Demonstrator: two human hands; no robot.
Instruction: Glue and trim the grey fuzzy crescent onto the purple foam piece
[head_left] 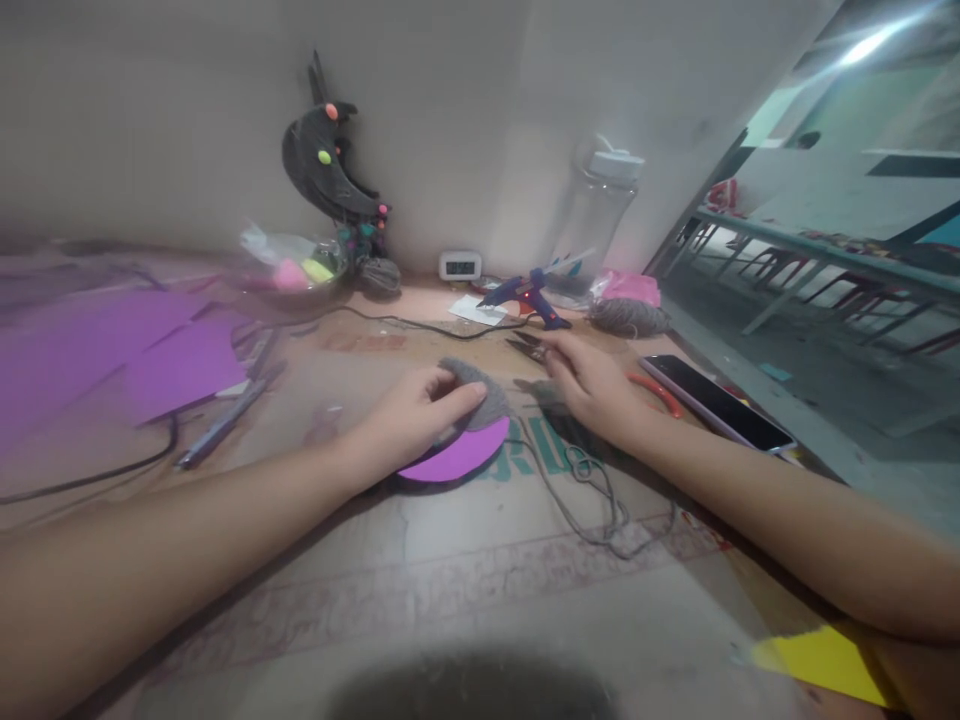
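Note:
My left hand (416, 410) lies on a purple foam disc (461, 455) that is partly wound with grey yarn (480, 390); its fingers press down on the yarn-covered part. My right hand (589, 385) reaches toward red-handled scissors (660, 392), its fingers at the dark blades (529, 348); the fingers curl, and I cannot tell whether they grip. A loose grey yarn strand (600, 500) trails from the disc across the cardboard.
A blue glue gun (525, 295) and its black cord sit behind the hands. A phone (716, 402) lies at the right, a yarn ball (628, 318) and pink stuff beyond. Purple foam sheets (150, 360) lie left; a yellow piece (825, 660) is at bottom right.

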